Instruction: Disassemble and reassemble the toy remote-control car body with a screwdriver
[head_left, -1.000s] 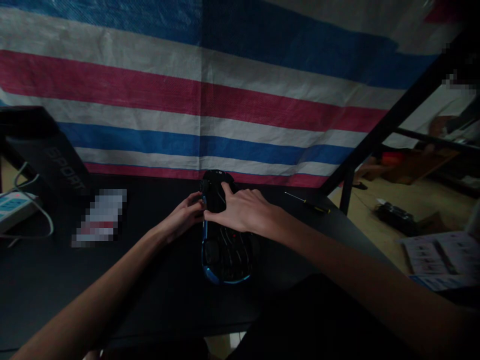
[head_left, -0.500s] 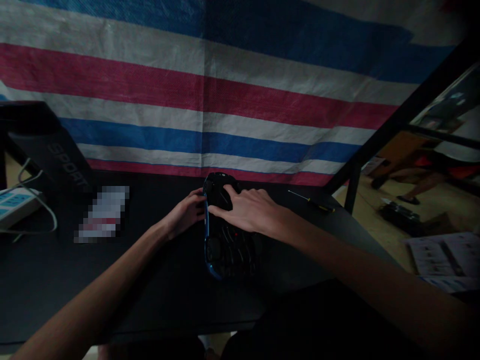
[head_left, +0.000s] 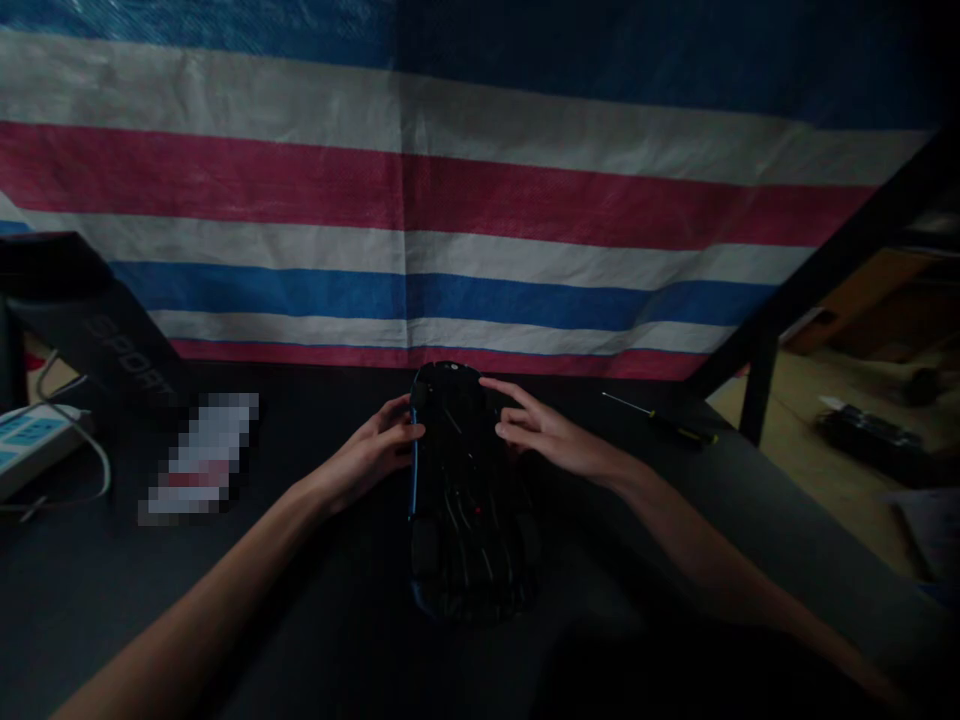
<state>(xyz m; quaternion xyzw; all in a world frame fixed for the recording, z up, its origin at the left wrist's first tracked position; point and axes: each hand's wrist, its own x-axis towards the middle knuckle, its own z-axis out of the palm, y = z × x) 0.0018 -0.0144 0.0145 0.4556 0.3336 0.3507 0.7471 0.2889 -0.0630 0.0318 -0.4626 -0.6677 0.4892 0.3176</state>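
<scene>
A black toy car with blue trim [head_left: 461, 500] lies upside down on the dark table [head_left: 150, 590], its far end toward the striped tarp. My left hand [head_left: 371, 455] grips the car's left side near the far end, fingers curled on the edge. My right hand [head_left: 536, 430] sits at the car's right side near the far end, fingers partly stretched, fingertips touching or just off the car's edge. It holds nothing.
A small screwdriver [head_left: 664, 423] lies on the table to the right. A black box marked SPORT [head_left: 112, 345] and a white power strip with cable [head_left: 34, 440] are at the left. A blurred card [head_left: 199, 455] lies left of the hands. The striped tarp [head_left: 450, 220] hangs behind.
My right hand has come off the top of the car and moved to its right side. The car now lies straighter and its underside is uncovered. The left hand stays put.
</scene>
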